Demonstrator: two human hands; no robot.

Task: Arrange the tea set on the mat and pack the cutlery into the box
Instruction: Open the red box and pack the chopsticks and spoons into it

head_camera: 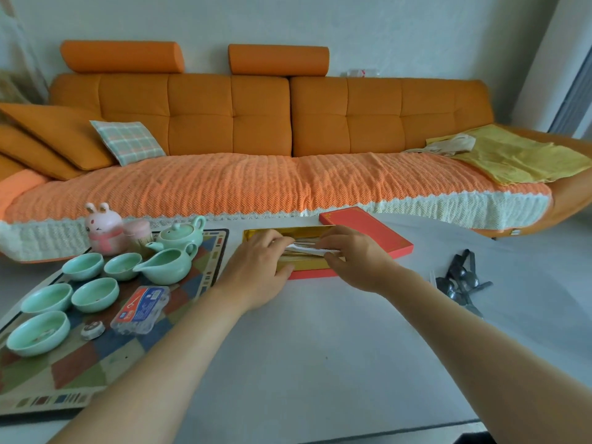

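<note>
Pale cutlery (pixel 304 250) bridges left grip (pixel 260 270) and right grip (pixel 356 257).

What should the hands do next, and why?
Probably lay the white bundle flat in the gold box and let go: the left hand and right hand hold it just over the box, and dark spoons wait on the table.
</note>
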